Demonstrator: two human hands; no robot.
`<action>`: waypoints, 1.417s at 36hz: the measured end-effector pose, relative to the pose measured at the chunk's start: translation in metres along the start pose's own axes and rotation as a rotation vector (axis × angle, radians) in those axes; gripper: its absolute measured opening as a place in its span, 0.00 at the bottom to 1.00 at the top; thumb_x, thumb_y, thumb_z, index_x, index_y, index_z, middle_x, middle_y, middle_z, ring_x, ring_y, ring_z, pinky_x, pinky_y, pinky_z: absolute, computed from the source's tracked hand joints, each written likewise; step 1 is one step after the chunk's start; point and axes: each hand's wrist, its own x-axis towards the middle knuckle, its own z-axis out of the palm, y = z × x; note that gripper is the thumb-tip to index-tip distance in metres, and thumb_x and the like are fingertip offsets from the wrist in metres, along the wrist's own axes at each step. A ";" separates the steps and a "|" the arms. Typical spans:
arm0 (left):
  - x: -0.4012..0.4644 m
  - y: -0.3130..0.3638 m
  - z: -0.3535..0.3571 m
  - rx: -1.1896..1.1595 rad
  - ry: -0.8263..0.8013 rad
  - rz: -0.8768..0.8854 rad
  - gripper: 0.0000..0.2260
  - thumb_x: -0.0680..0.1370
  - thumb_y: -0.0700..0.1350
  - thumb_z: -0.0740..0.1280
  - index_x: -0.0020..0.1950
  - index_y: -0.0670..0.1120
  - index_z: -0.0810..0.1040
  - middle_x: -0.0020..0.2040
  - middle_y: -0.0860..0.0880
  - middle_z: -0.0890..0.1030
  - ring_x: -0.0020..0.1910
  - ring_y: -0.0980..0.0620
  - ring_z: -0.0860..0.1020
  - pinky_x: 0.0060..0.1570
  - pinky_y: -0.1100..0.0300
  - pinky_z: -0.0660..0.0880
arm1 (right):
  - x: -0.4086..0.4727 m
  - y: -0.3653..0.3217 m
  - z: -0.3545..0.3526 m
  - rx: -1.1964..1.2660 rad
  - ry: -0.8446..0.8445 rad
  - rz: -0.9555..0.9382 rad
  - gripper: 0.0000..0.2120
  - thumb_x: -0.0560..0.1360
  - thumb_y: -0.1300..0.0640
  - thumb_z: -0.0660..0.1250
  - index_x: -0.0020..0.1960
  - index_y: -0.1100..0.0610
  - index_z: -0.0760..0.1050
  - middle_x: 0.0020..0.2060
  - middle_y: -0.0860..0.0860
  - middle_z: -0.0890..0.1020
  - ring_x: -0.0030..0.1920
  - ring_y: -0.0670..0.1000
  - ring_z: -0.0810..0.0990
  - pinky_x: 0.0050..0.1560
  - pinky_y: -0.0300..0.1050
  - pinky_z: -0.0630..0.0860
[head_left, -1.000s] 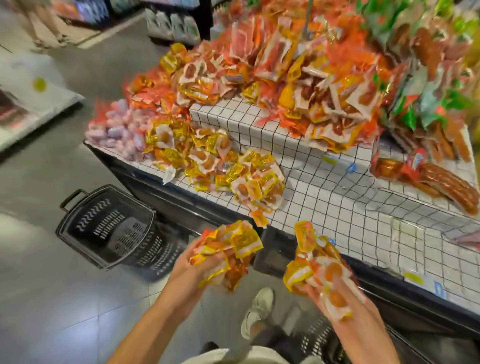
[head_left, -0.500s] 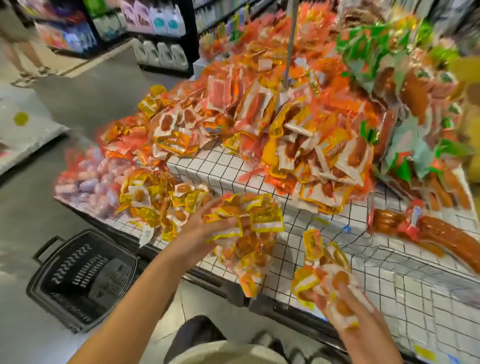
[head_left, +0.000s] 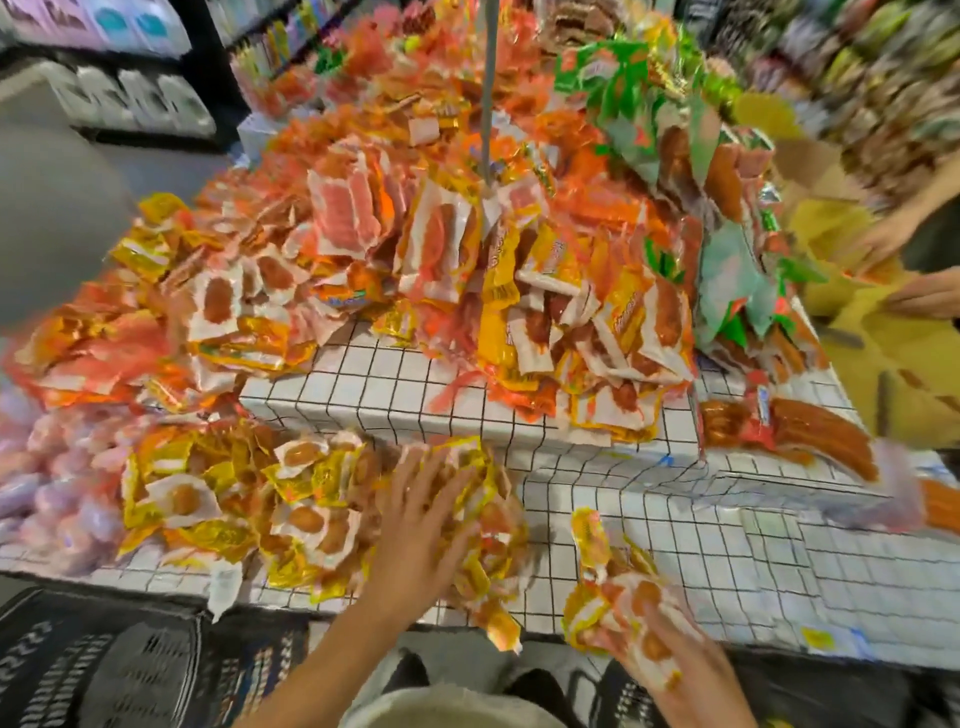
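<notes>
I read this as a shop, a supermarket aisle. Loose yellow and orange sealed snack packets (head_left: 415, 249) lie heaped across a white grid-patterned display table (head_left: 727, 561) from 9 to 1 o'clock. Stocked shelves of white plastic jugs (head_left: 145, 98) stand at 11 o'clock, and a black plastic shopping basket (head_left: 104, 670) at 7 o'clock.

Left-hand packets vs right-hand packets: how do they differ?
The left bunch lies against the yellow pile on the checked table; the right bunch sits apart near the front edge. The left hand presses flat, fingers spread, on the left bunch; the right hand grips the right bunch. Both are yellow-and-white snack packets.
</notes>
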 end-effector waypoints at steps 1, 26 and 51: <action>0.002 0.002 0.006 0.002 -0.028 0.039 0.26 0.82 0.57 0.62 0.79 0.58 0.61 0.82 0.51 0.55 0.81 0.41 0.48 0.78 0.43 0.49 | -0.001 -0.001 0.004 -0.041 0.021 -0.017 0.19 0.80 0.66 0.64 0.70 0.60 0.72 0.63 0.61 0.81 0.60 0.63 0.82 0.63 0.66 0.76; -0.001 -0.009 0.039 0.169 -0.168 0.055 0.27 0.82 0.61 0.58 0.80 0.59 0.59 0.83 0.49 0.53 0.81 0.38 0.47 0.76 0.35 0.46 | 0.082 0.051 -0.017 -0.964 0.281 -0.409 0.42 0.72 0.50 0.78 0.79 0.54 0.60 0.75 0.54 0.64 0.76 0.56 0.65 0.72 0.55 0.71; 0.015 -0.027 0.020 0.022 -0.345 0.116 0.29 0.80 0.66 0.53 0.80 0.59 0.59 0.83 0.52 0.50 0.81 0.42 0.41 0.76 0.36 0.46 | 0.063 0.075 -0.017 -1.183 0.192 -0.519 0.31 0.80 0.49 0.70 0.79 0.46 0.62 0.80 0.43 0.58 0.75 0.32 0.58 0.67 0.22 0.58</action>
